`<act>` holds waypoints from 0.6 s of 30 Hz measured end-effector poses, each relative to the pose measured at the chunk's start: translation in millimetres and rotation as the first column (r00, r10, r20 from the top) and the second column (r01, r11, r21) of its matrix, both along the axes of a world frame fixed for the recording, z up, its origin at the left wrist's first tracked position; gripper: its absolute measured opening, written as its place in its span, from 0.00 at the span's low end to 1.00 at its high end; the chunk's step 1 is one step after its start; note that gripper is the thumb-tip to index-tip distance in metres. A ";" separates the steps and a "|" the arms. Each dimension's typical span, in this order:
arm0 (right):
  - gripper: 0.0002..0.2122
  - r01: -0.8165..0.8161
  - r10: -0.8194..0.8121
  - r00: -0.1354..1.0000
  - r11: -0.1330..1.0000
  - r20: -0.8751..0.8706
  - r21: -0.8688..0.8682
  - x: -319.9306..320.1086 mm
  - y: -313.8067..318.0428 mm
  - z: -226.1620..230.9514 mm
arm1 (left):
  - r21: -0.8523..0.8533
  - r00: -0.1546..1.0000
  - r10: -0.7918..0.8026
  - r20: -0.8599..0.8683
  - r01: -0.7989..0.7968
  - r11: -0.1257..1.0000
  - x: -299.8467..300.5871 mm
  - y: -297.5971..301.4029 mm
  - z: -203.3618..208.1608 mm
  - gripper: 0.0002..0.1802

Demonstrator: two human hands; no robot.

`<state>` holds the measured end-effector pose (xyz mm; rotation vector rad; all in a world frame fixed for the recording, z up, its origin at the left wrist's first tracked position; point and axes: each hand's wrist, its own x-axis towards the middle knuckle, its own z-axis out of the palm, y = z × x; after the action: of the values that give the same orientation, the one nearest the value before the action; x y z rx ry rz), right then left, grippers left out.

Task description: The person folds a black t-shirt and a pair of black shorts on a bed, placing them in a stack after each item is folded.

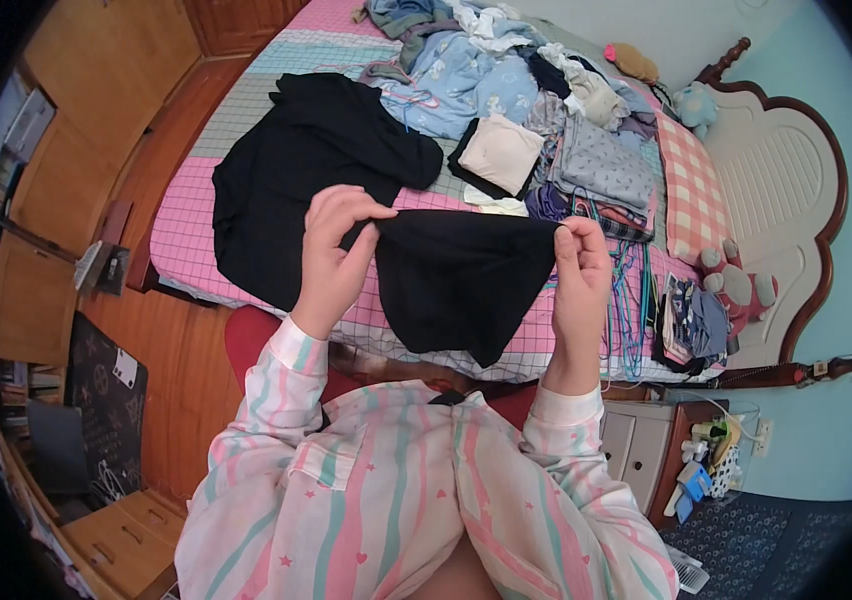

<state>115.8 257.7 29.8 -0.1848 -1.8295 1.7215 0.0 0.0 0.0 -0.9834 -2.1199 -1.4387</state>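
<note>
Black cloth [466, 285] is held up over the bed's [186, 225] near edge; its upper corners are pinched between thumb and fingers by the left hand [334, 258] and the right hand [583, 285].

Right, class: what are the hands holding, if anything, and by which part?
A black cloth, its two upper corners pinched by the left hand and right hand.

The bed [181, 240] spans the middle, its headboard [796, 160] at the right. On it, a garment [276, 190] lies left, a clothes heap [466, 85] far. Near, a cloth [461, 285] hangs between the left hand [336, 255] and right hand [581, 275]. Hangers [628, 310] lie right of these; farther right, a stuffed toy [741, 288]. A pillow [691, 190] lies before the headboard.
</note>
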 end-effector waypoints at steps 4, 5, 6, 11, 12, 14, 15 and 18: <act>0.02 -0.010 0.011 1.000 0.999 0.022 -0.039 2.0 -9.2 -1.1 | 0.042 0.982 0.191 0.011 -0.191 0.981 22.3 18.7 1.4 0.13; 0.02 -0.005 0.006 0.999 1.000 0.034 -0.019 1.9 -12.1 1.8 | 0.052 0.968 0.246 -0.054 -0.244 0.968 29.8 21.8 4.5 0.13; 0.02 0.023 -0.024 0.999 0.999 0.030 0.022 1.6 -16.4 3.4 | 0.058 0.958 0.230 -0.172 -0.223 0.973 36.2 22.3 5.6 0.10; 0.03 -0.028 0.027 1.000 0.998 0.013 0.051 1.3 -25.0 -0.7 | -0.177 0.917 0.099 -0.387 -0.179 0.968 47.4 39.1 12.1 0.11; 0.03 -0.036 0.036 0.999 0.997 0.004 0.071 2.0 -25.8 0.2 | -0.168 0.917 0.113 -0.382 -0.189 0.967 45.7 43.5 9.6 0.13; 0.03 -0.050 0.049 0.999 0.993 0.019 0.106 5.5 -23.3 -2.3 | -0.187 0.904 0.108 -0.415 -0.201 0.961 41.8 42.3 3.1 0.13; 0.03 -0.045 0.045 0.999 0.994 0.002 0.102 5.5 -22.4 -3.2 | -0.198 0.896 0.103 -0.431 -0.206 0.958 39.7 40.6 0.3 0.12; 0.03 -0.008 0.011 0.999 0.997 -0.033 0.079 4.0 -18.9 -4.3 | -0.127 0.857 0.102 -0.505 -0.191 0.973 35.2 34.9 -7.4 0.13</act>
<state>119.7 238.8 25.6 -0.1140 -1.8727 1.6460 35.2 34.9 -7.4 -1.0875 -1.8977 -0.8185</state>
